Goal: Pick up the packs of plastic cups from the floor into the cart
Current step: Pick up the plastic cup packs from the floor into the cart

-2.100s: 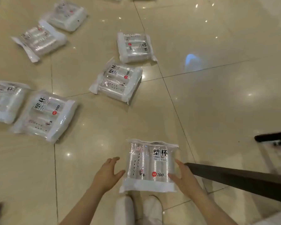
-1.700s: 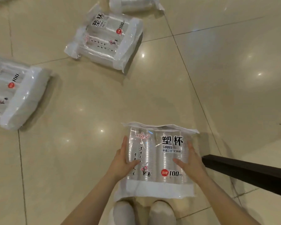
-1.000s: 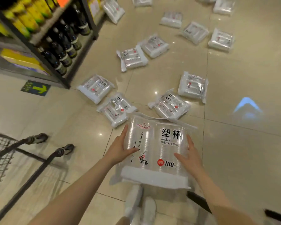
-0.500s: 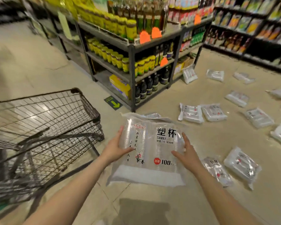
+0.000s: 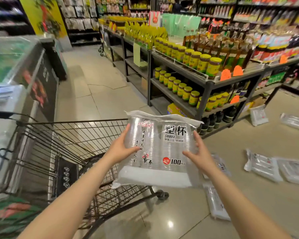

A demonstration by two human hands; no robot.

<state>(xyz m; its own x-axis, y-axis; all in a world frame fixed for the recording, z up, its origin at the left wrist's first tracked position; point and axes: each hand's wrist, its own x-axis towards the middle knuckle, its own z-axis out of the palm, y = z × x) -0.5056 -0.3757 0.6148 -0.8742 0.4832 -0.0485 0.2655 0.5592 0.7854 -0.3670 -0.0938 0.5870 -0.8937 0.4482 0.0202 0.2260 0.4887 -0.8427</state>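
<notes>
I hold a clear pack of plastic cups (image 5: 160, 150) in the air with black lettering and a red "100" sticker. My left hand (image 5: 122, 149) grips its left side and my right hand (image 5: 201, 155) presses its right side. The pack hangs over the right rim of the wire shopping cart (image 5: 67, 135), which stands at the left with its basket open on top. More packs of cups (image 5: 263, 165) lie on the floor at the right, one (image 5: 216, 204) just below my right forearm.
A shelf unit (image 5: 205, 80) with yellow-lidded jars and dark bottles stands ahead on the right. A chest freezer (image 5: 16, 80) runs along the left beside the cart. Further packs (image 5: 293, 121) lie by the shelf's end. A tiled aisle runs ahead between freezer and shelf.
I lifted the pack off the floor with both hands and turned left. The cart has come into view and the pack now sits over its right edge.
</notes>
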